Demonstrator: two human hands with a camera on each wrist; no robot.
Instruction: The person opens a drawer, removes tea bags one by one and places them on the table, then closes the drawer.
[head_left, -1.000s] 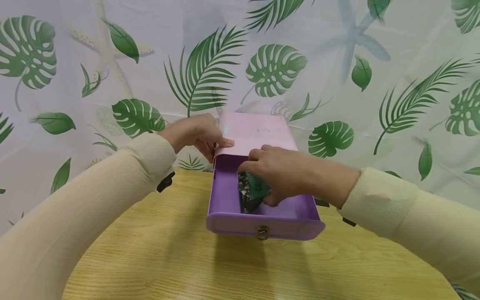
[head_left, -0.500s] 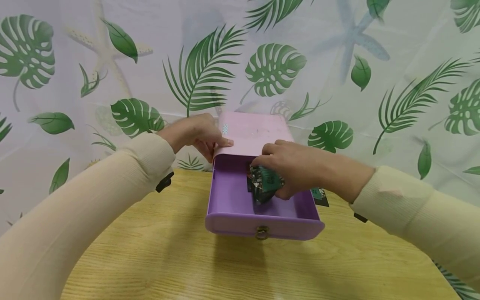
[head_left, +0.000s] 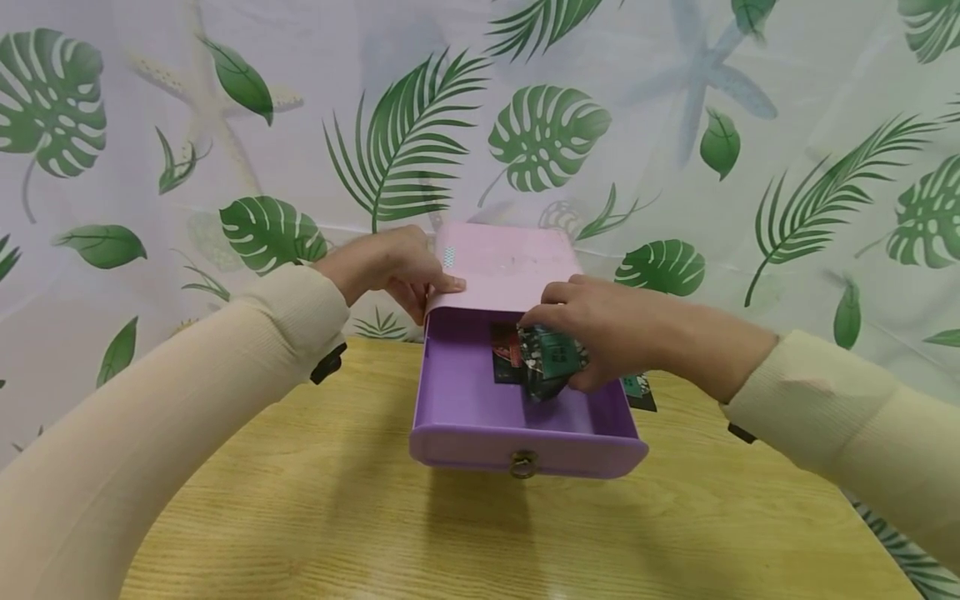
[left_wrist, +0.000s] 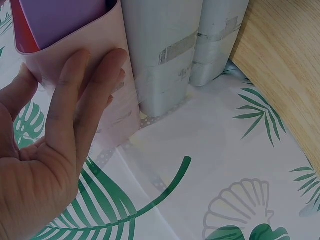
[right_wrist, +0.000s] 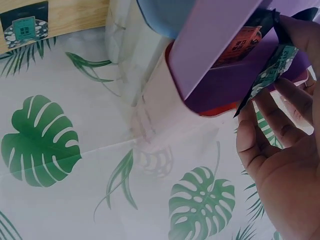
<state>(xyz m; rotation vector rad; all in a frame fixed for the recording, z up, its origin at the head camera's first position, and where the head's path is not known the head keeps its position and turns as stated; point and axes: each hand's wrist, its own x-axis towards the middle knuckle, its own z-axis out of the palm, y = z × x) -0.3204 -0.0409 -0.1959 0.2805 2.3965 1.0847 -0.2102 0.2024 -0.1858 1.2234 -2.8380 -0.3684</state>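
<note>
In the head view a pink drawer box has its purple drawer pulled out toward me. My left hand holds the box's front left corner, thumb on top and fingers along its side. A black packet with a green label is pinched in my right hand, over the drawer's right half. Beneath and left of it, a black packet with a red label lies on the drawer floor. The right wrist view shows the green-labelled packet between thumb and fingers.
Another black-and-green packet lies on the wooden table, right of the drawer. A round ring pull hangs on the drawer front. Pale casings stand against the pink one in the left wrist view. Leaf-printed cloth hangs behind.
My right hand has moved right and slightly back with the green-labelled packet, uncovering the red-labelled packet and the one on the table. My left hand stays on the box.
</note>
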